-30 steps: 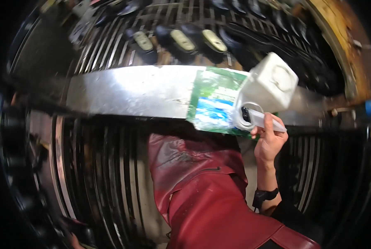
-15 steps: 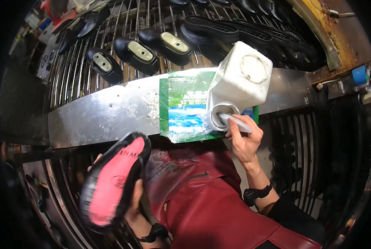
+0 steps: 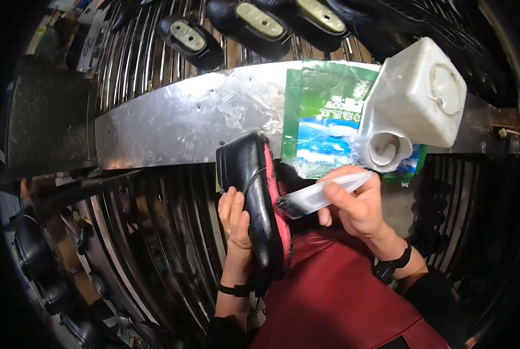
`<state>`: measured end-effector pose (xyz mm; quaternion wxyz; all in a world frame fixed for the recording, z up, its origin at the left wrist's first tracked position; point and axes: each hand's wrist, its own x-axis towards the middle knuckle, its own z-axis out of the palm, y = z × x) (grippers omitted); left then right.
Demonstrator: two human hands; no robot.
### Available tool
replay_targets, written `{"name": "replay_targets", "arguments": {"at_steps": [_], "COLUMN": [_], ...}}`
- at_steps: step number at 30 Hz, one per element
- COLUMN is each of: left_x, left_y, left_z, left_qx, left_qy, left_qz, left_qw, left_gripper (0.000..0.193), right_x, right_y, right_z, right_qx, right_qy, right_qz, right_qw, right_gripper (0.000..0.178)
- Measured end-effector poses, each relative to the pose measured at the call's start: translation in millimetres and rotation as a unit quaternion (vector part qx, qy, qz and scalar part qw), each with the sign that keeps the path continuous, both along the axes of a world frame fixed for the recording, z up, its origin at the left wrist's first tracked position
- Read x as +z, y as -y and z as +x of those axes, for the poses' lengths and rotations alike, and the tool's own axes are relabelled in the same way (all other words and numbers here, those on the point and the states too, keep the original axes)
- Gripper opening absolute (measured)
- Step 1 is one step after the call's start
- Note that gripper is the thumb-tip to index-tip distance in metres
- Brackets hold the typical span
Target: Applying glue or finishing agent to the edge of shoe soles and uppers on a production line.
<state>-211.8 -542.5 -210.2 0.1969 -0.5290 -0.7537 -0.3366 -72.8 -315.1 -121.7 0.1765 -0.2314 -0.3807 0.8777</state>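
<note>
A black leather shoe (image 3: 256, 212) with a pink underside (image 3: 278, 224) is tipped on its side, its underside facing right. My left hand (image 3: 235, 218) grips it from the left, fingers against the black upper. In my right hand (image 3: 360, 205) is a brush (image 3: 318, 196) with a whitish translucent handle and dark bristles. The bristle end is at the pink underside, near its middle. Just beyond my right hand, a white plastic jug (image 3: 414, 96) lies with its round cut opening toward me, some whitish stuff inside.
The jug rests on a green and blue printed sheet (image 3: 324, 113) on a metal ledge (image 3: 173, 110). Behind it, several black shoes (image 3: 190, 39) stand on a rack of metal rods. More rods and dark shoes (image 3: 36, 247) are at the lower left. A red apron (image 3: 330, 291) covers my lap.
The brush has come out of the jug's opening and moved left to the shoe. My left hand has brought the shoe rightward and turned its pink underside toward the brush. The view has shifted.
</note>
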Motion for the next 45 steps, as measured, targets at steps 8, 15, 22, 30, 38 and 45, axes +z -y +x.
{"name": "replay_targets", "arguments": {"at_steps": [8, 15, 22, 30, 38, 45], "left_x": [-12.3, -9.9, -3.0, 14.8, 24.0, 48.4], "left_y": [6.9, 0.0, -2.8, -8.1, -21.6, -35.2], "left_z": [0.5, -2.3, -8.0, -4.6, -6.2, -12.0], "left_qx": [-0.001, -0.008, -0.007, -0.007, 0.003, -0.004], "left_qy": [0.002, 0.007, -0.006, -0.016, -0.007, 0.026], "left_qz": [0.06, 0.088, 0.069, 0.049, 0.085, 0.067], "left_qw": [0.998, 0.996, 0.998, 0.999, 0.996, 0.997], "left_gripper": [0.033, 0.031, 0.05, 0.075, 0.053, 0.063], "right_x": [-18.7, -21.0, 28.4, 67.7, 50.9, 86.7], "right_y": [-22.1, -27.3, 0.0, 28.2, 12.7, 10.5], "right_z": [-82.8, -96.7, -1.5, 53.2, 10.6, 17.0], "right_qx": [0.045, 0.007, 0.134, 0.232, 0.051, 0.142], "right_qy": [0.046, 0.075, -0.098, -0.228, -0.001, -0.21], "right_qz": [0.167, 0.14, 0.372, 0.509, 0.132, 0.444], "right_qw": [0.984, 0.987, 0.913, 0.797, 0.99, 0.859], "right_gripper": [0.018, 0.016, 0.015, 0.027, 0.015, 0.016]}}
